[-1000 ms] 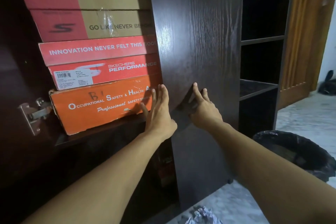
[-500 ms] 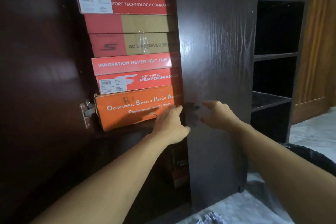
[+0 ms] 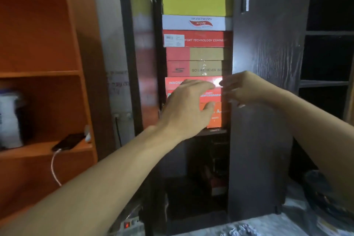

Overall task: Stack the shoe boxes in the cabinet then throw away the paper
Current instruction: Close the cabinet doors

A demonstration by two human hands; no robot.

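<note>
Red and orange shoe boxes [image 3: 195, 55] stacked in cabinet [image 3: 264, 101], left hand [image 3: 186, 107] and right hand [image 3: 243, 90] loose-fingered, holding nothing; stacking seemingly done, next picking crumpled paper [image 3: 239, 231] off near floor.

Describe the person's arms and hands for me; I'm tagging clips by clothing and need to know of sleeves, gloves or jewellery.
Both arms are bare up to the frame's edge: no sleeves show. The left hand and right hand wear no gloves. No watch, bracelet or ring is visible, though the picture is blurred, so a thin ring could be missed.
</note>
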